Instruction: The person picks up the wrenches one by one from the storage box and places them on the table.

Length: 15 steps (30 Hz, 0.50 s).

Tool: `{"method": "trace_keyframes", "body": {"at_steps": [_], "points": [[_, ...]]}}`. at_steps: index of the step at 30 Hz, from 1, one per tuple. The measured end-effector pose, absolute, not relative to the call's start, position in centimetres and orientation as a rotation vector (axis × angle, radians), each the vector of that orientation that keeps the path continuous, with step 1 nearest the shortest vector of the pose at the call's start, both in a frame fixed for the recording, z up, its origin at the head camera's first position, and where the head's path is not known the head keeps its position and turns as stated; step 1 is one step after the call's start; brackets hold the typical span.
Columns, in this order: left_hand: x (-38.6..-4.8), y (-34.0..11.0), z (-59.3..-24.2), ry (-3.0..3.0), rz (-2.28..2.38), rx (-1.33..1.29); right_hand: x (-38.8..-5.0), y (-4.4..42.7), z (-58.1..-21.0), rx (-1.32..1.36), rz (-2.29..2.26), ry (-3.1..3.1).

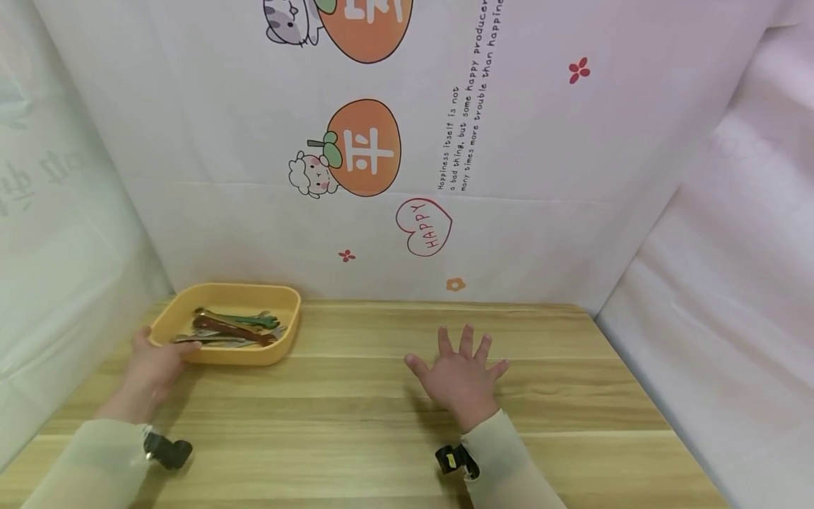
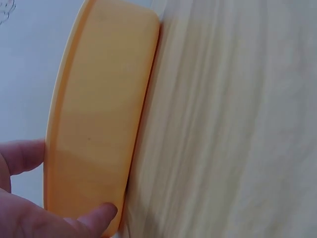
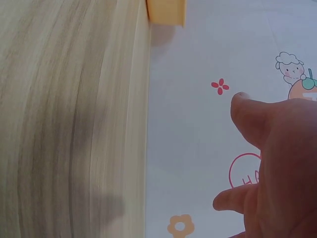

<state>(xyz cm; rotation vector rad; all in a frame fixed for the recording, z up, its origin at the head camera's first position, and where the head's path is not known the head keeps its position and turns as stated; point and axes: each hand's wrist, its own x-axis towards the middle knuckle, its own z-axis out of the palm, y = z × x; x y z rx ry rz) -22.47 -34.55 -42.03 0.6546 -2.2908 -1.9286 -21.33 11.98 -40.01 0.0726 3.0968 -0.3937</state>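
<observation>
Left hand (image 1: pixel 152 367) grips the near-left corner of the tray (image 1: pixel 254 356), just ahead. Right hand (image 1: pixel 463 382): empty, fingers spread. Tray: probably light, stiff; hold by rim. Wrenches (image 1: pixel 232 328) inside: likely hard, slippery.

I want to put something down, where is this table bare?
The table is bare between the yellow tray and the right hand, and from that hand to the table's right edge. The far left corner is crowded: the tray holds wrenches, and the left hand grips it.
</observation>
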Motion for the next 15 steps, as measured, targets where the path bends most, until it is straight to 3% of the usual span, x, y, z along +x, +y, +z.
{"method": "trace_keyframes", "body": {"at_steps": [15], "points": [[-21.5,-33.0,-42.1,-2.309,-1.928,0.517,-21.2,11.7,-40.1,0.064,-0.399,3.097]]}}
